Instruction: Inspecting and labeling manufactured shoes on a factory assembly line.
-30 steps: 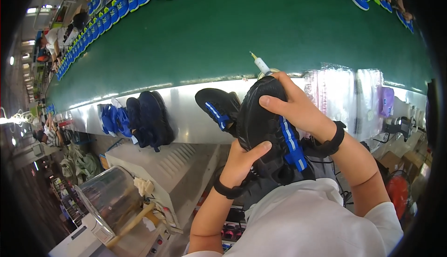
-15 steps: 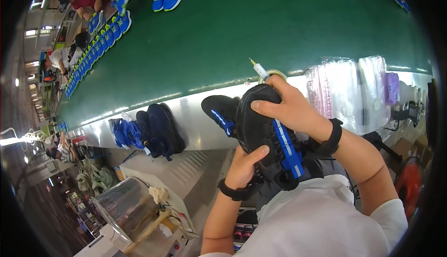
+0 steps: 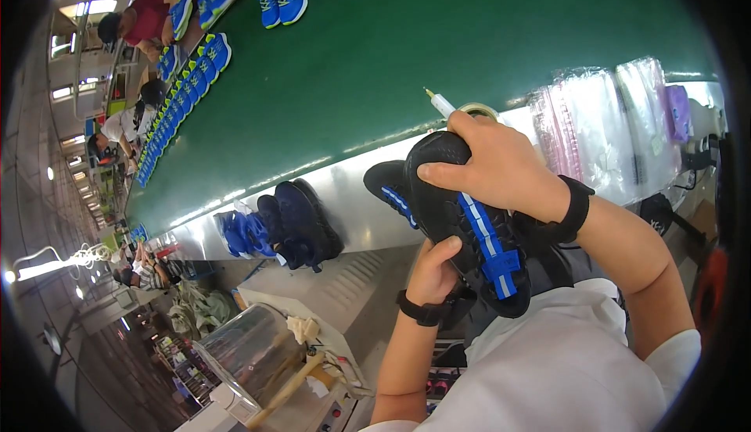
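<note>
I hold a black shoe (image 3: 440,190), with a blue and pale-striped strap down its top, in both hands above the bench's near edge. My right hand (image 3: 501,170) wraps its far part, thumb on top. My left hand (image 3: 436,272) grips its near left side with the thumb; its other fingers are mostly hidden. A matching black shoe (image 3: 386,183) shows just left of it, partly covered. A syringe-like tube (image 3: 441,103) with a yellowish tip juts out beyond my right index finger. I cannot tell whether the finger touches it. A tape roll (image 3: 479,110) sits behind that hand.
Dark blue shoes (image 3: 301,225) and clear plastic bags (image 3: 594,131) lie along the metal ledge (image 3: 364,225). Blue shoes (image 3: 184,103) line the green belt's (image 3: 407,33) far left edge, where other people work. A machine with a clear cover (image 3: 250,350) stands lower left.
The view has swung left, so the surroundings sit farther right. Both hands keep their hold on the shoe, which has shifted slightly. Upper left, a co-worker's hands and blue shoes have moved.
</note>
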### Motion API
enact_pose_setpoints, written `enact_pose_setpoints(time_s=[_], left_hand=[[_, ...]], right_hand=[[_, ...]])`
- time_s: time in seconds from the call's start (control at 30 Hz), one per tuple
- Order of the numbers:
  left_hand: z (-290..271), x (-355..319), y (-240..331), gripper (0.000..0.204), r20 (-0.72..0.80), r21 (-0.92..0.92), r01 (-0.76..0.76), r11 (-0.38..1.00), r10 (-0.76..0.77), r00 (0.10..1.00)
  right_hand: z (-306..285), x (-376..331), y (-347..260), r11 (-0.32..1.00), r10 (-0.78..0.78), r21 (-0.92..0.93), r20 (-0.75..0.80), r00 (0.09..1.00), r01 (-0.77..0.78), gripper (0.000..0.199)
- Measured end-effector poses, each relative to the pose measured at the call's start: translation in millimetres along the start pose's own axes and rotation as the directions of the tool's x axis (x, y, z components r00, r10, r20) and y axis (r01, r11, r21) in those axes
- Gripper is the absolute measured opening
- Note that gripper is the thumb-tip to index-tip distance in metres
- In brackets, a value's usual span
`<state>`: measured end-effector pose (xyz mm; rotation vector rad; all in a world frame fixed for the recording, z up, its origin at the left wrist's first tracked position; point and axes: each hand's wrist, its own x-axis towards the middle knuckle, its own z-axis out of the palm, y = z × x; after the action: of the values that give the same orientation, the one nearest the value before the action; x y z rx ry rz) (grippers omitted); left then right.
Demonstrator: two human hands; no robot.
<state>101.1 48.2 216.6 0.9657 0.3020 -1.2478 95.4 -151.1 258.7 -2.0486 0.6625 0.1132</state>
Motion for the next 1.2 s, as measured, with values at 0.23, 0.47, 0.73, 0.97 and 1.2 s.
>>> enact_pose_setpoints(time_s=[0.23, 0.47, 0.73, 0.97, 1.2], left_hand=[[-0.3, 0.2, -4.1, 0.063, 0.013, -0.006, -0.002, 1.000, 0.002, 1.000], [17.0, -4.6, 10.6, 0.067, 0.117, 0.003, -0.070, 0.998, 0.069, 0.991], [-6.9, -26.2, 4.0, 0.075, 0.142, 0.040, 0.066, 0.997, -0.071, 0.987], [-8.7, -31.3, -10.5, 0.069, -0.019, 0.211, -0.024, 0.977, 0.029, 0.999], [-0.3, -31.2, -2.7, 0.066, -0.005, 0.178, -0.090, 0.980, 0.093, 0.996]], right_hand=[[-3.7, -4.9, -0.4, 1.000, 0.013, -0.023, -0.007, 1.000, -0.013, 0.063], [-5.2, 2.6, 15.1, 0.932, 0.006, 0.363, 0.054, 0.999, -0.025, 0.060], [-3.0, 7.8, 47.1, 0.429, 0.155, 0.889, 0.103, 0.983, -0.160, 0.045], [0.0, -12.2, 42.0, 0.659, 0.220, 0.703, 0.161, 0.962, -0.268, 0.076], [-6.6, -28.5, 38.7, 0.968, -0.008, 0.250, 0.142, 0.990, -0.028, 0.098]])
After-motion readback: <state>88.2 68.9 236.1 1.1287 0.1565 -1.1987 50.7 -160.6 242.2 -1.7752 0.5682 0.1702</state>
